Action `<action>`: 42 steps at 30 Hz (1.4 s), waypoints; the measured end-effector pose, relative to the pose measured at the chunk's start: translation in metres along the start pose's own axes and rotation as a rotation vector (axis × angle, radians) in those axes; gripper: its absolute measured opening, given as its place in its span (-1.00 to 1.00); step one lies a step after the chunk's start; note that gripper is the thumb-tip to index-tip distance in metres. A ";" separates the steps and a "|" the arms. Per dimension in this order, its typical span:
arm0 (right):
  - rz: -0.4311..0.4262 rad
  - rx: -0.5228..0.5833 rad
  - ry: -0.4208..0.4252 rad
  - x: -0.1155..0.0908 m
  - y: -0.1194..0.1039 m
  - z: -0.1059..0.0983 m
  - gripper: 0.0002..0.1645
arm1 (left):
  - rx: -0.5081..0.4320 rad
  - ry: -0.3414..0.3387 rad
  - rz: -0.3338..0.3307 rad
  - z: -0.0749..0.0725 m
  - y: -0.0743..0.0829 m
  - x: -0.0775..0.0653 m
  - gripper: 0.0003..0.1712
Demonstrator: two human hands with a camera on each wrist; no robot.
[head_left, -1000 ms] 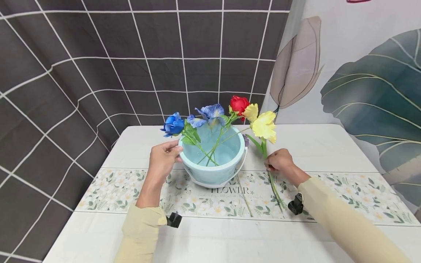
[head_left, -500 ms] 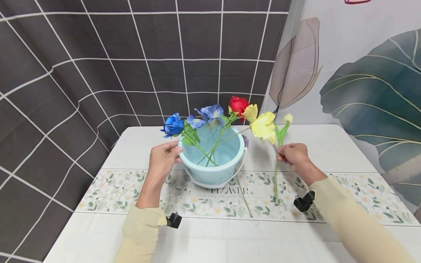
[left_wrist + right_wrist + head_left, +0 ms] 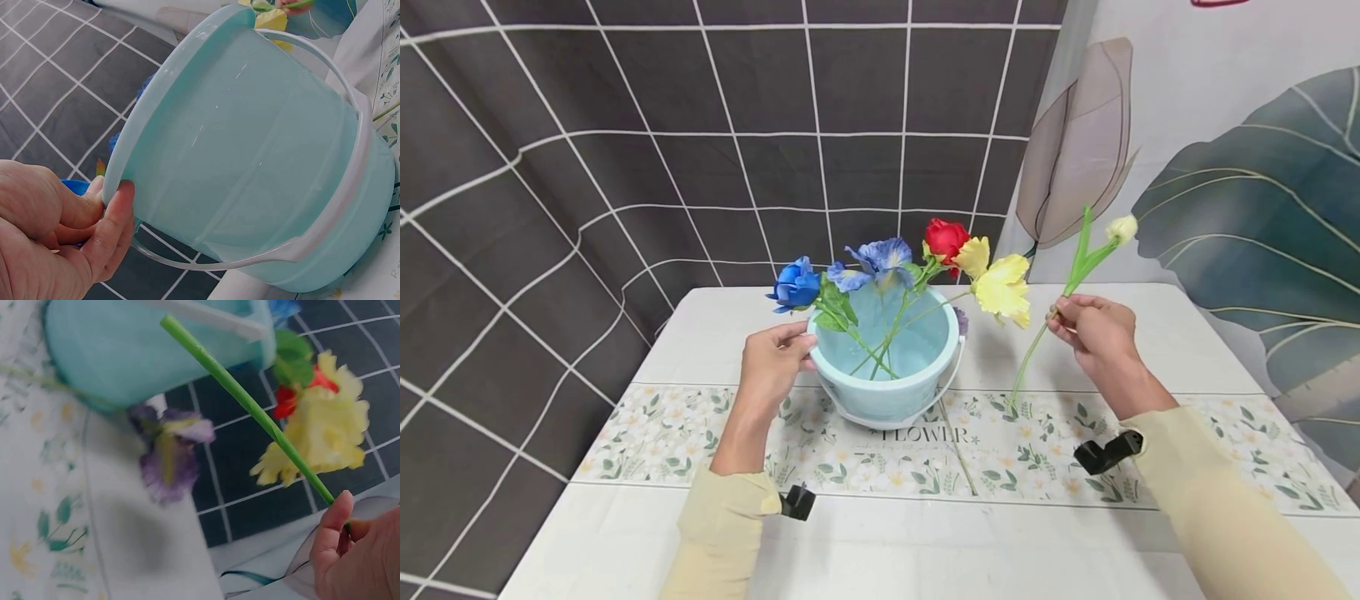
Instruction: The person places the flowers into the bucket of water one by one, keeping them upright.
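My left hand [image 3: 772, 360] pinches the rim of a light blue bucket [image 3: 880, 403], thumb and fingers on either side of it in the left wrist view. In the bucket lean a blue rose [image 3: 795, 285], a blue-violet iris [image 3: 878, 260], a red rose [image 3: 947, 239] and a yellow flower [image 3: 1002, 287], their stems crossing inside. Right of the bucket, my right hand [image 3: 1097, 327] pinches a white tulip [image 3: 1122, 229] by its green stem. The tulip's bud tilts up and right, and its stem's lower end hangs over the table. In the right wrist view the stem [image 3: 247, 403] crosses before the bucket.
A purple iris [image 3: 170, 453] lies on the table beside the bucket, its thin stem [image 3: 957, 450] reaching toward the front. The white table [image 3: 880, 533] carries a floral strip with lettering. A dark gridded cloth [image 3: 737, 150] hangs behind, beside a leaf-print curtain [image 3: 1240, 208].
My right hand has lifted the tulip from the table and carried it right and upward, so its bud now shows beyond the yellow flower. The left hand has stayed on the bucket's rim.
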State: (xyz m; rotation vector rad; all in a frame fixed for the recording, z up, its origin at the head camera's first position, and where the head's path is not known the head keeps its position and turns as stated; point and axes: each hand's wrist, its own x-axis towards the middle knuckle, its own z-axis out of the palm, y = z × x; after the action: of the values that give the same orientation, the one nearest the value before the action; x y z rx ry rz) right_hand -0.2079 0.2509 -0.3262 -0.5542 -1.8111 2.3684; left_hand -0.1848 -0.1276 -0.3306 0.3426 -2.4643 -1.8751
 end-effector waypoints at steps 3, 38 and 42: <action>-0.033 0.099 0.013 -0.005 -0.007 0.002 -0.91 | -0.002 -0.002 0.005 0.000 0.000 0.000 -0.61; -0.286 0.313 -0.213 -0.042 -0.018 0.084 -0.89 | 0.001 0.007 0.010 0.000 0.000 0.000 -0.62; -0.289 0.191 -0.230 -0.045 -0.012 0.094 -0.90 | -0.005 0.001 0.012 0.000 -0.001 0.001 -0.61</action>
State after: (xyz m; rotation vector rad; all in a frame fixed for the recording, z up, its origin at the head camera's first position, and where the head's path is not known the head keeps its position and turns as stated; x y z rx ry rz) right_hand -0.2009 0.1551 -0.2840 0.0037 -1.5890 2.4407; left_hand -0.1855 -0.1284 -0.3312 0.3274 -2.4551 -1.8758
